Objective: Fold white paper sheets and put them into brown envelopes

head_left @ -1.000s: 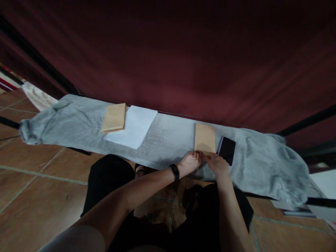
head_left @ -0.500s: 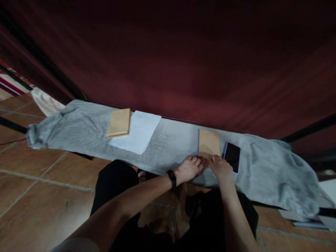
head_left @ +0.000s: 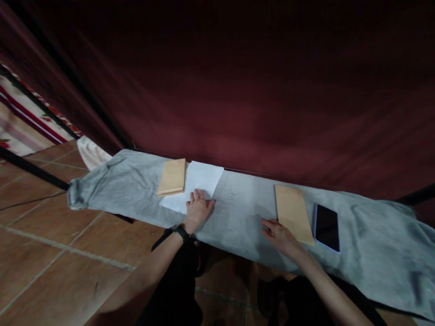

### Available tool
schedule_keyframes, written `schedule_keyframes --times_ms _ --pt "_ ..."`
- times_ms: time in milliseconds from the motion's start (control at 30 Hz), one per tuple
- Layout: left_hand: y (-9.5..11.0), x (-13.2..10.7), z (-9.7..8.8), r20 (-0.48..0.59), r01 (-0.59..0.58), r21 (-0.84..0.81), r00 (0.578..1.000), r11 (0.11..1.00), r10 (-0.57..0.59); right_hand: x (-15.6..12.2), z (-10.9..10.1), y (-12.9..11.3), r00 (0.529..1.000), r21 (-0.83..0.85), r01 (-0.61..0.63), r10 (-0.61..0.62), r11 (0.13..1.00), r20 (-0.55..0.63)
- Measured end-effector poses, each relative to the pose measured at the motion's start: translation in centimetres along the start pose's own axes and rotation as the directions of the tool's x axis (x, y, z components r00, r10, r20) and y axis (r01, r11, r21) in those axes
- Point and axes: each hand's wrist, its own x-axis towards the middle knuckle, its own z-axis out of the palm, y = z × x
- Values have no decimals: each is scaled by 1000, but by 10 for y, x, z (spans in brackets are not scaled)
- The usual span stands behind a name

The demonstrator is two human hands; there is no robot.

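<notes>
Head view, looking down at a long tabletop covered with a grey cloth (head_left: 136, 190).

Left hand (head_left: 197, 207): open, palm down, fingers spread and pointing away from the person. Fingertips lie on the near edge of the white sheet of paper (head_left: 205, 180); the heel of the hand rests on the cloth. Nothing is gripped. Black wristband (head_left: 181, 232) on this wrist.

Right hand (head_left: 280, 235): open, flat on the cloth, fingers pointing left, nothing gripped. It lies just beside the near left edge of the tan envelope (head_left: 292, 208); whether it actually touches the envelope cannot be told.

Hands are well apart, with bare cloth between them.

White sheet: flat, at the left part of the tabletop, under the left fingertips. A tan pad (head_left: 172, 176) lies on its left edge, overlapping it.

Tan envelope: flat, right of centre, long side running away from the person. A phone (head_left: 326, 226) with a dark screen lies face up just to its right, apart from it by a narrow gap.

Behind the tabletop hangs a dark red curtain (head_left: 238, 90). Tiled floor (head_left: 50, 253) below; striped rug (head_left: 20, 117) at far left
</notes>
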Motion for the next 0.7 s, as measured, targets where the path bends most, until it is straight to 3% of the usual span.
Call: schedule_keyframes --times_ms 133,233,500,700 --pt "-4 -3 6 -27 -35 61 999 998 37 17 2 -25 989 -29 100 -96 995 113" --pt "-2 -2 6 -17 -47 62 999 997 48 27 6 -38 985 -28 117 -112 993 129" --pt "-9 -2 4 -6 -70 21 998 997 70 26 3 -30 964 25 208 -209 978 164" --pt "-12 -1 7 -12 -35 -37 999 999 35 21 1 -35 962 -29 236 -230 971 147"
